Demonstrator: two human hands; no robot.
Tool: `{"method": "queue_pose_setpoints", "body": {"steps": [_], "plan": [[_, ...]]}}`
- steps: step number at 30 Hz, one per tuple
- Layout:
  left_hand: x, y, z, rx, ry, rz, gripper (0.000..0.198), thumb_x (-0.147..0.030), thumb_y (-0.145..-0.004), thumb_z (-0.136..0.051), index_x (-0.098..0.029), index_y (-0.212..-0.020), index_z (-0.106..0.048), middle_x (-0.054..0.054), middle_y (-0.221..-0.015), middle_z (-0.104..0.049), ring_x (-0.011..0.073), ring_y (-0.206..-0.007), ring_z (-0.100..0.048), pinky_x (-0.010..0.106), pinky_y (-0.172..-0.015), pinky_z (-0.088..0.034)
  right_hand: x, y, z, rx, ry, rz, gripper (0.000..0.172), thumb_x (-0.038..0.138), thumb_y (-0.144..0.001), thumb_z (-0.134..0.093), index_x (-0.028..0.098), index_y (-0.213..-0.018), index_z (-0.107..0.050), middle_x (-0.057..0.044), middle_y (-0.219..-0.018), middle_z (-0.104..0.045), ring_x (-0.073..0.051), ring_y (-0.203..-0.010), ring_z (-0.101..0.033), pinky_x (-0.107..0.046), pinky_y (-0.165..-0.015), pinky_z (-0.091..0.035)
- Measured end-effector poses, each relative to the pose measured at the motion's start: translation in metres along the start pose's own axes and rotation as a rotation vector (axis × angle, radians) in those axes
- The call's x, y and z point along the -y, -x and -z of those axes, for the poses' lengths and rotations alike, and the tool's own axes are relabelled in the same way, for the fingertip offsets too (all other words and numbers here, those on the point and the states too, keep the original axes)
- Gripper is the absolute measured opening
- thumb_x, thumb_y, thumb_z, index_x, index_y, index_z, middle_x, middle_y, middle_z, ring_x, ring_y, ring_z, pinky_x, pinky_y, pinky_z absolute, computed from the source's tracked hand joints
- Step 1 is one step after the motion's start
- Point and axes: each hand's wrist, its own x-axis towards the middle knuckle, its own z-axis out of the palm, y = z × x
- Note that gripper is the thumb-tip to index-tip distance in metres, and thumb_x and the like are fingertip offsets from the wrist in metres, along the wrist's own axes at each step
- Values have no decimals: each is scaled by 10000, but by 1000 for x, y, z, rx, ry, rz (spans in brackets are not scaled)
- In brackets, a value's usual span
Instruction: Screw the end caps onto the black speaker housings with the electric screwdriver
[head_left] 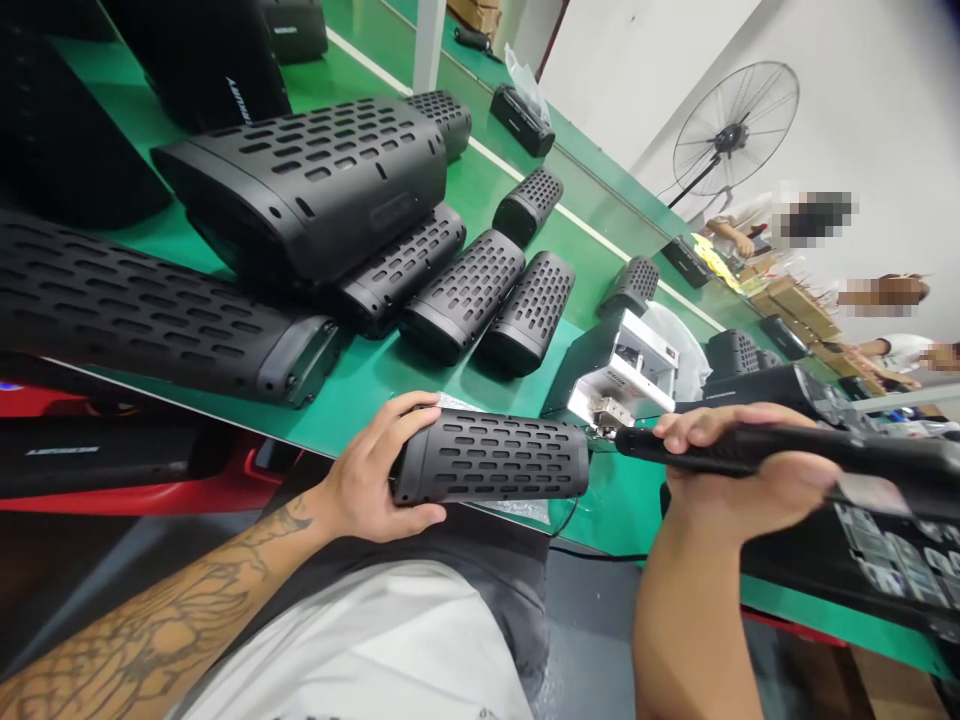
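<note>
My left hand (pixel 373 470) grips the near end of a small black perforated cylinder speaker (pixel 491 455), held level above the front edge of the green bench (pixel 360 385). My right hand (pixel 750 470) is wrapped round a black powered screwdriver (pixel 780 450) whose tip points left at the speaker's far end. A small metal fixture (pixel 607 405) sits just behind that end.
Several more black perforated speakers (pixel 465 295) lie in a row on the bench, with larger ones (pixel 315 185) behind and left. A black device with buttons (pixel 892 560) sits under my right wrist. A fan (pixel 733 130) and other people stand far right.
</note>
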Motion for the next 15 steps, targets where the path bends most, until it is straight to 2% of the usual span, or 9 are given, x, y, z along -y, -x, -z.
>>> {"method": "queue_pose_setpoints", "body": {"steps": [3,4,5,6,7,8,11,15], "plan": [[-1,-3,2,44,-7,3,1128,-615,-924,-931,-226,-1839,-399,298,-1712,-561,513,-1565,-623,719,-1228,-619,46,19,-17,154,-5,-19,531,790,-934,-810,270,-1013,-884,-18,-693,-781,-276,-510,-697,-512,-544,-667],[-2,-4,3,54,-8,6,1138,-582,-912,-941,-224,-1841,-390,300,-1710,-558,514,-1563,-624,723,-1229,-618,63,28,-28,185,10,-58,423,718,-953,-875,302,-1031,-887,3,-708,-777,-259,-519,-685,-512,-577,-675],[-2,-5,3,58,-5,6,1145,-557,-900,-948,-223,-1840,-385,299,-1705,-558,515,-1557,-628,724,-1226,-621,78,39,-41,146,19,-131,261,594,-990,-926,342,-1026,-870,37,-696,-747,-224,-498,-631,-478,-575,-656],[-3,-6,3,57,2,5,1154,-543,-887,-956,-225,-1838,-385,297,-1701,-559,514,-1548,-634,723,-1221,-625,91,49,-55,109,10,-214,191,515,-1006,-949,358,-1028,-841,60,-681,-714,-204,-484,-591,-464,-583,-643],[-3,-7,2,51,12,8,1162,-535,-874,-966,-231,-1834,-388,292,-1700,-561,512,-1540,-640,722,-1221,-628,100,59,-69,157,-36,-230,159,487,-1054,-907,351,-1025,-831,68,-669,-700,-192,-475,-587,-448,-569,-631],[-3,-7,2,44,23,11,1165,-534,-865,-974,-237,-1831,-394,287,-1701,-562,510,-1536,-644,722,-1223,-627,106,68,-83,201,-72,-258,143,465,-1105,-848,345,-1032,-822,68,-678,-705,-185,-482,-601,-440,-584,-634],[-3,-7,-2,15,55,11,1131,-566,-886,-957,-234,-1822,-417,279,-1698,-571,506,-1543,-646,719,-1236,-621,108,84,-117,327,-170,-285,282,513,-1190,-696,306,-1043,-820,45,-712,-731,-177,-518,-661,-425,-628,-648],[-3,-7,-6,-7,93,29,1050,-642,-944,-895,-240,-1805,-448,262,-1707,-574,480,-1557,-651,672,-1242,-630,98,87,-141,348,-215,-357,438,642,-1185,-631,291,-1020,-833,29,-695,-695,-181,-528,-637,-430,-649,-655]]}}
